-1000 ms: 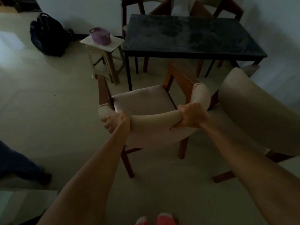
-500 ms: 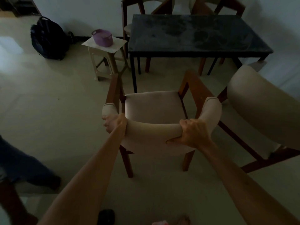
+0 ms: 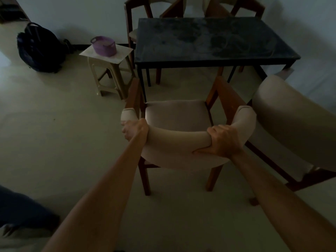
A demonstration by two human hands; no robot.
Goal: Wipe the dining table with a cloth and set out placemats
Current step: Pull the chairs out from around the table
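The left hand point(image 3: 133, 130) and right hand point(image 3: 224, 141) both curl around the chair backrest point(image 3: 174, 140), 1 near each end. The dining table point(image 3: 209, 40) lies straight ahead beyond the seat, its long axis running left-right, about equally far from both hands.

Lighting: dim, flat, greenish-grey cast. Brightest patch: pale floor point(image 3: 45, 124) far left of the gripped chair back point(image 3: 174, 137). Soft shadows under the chair; darker shadow on the wall beyond. Dark tabletop point(image 3: 209, 40) ahead of the grip shows a faint dusty sheen, no glare. Wide-angle bending at the edges. Blurred dark shape at lower left corner; detail murky throughout.
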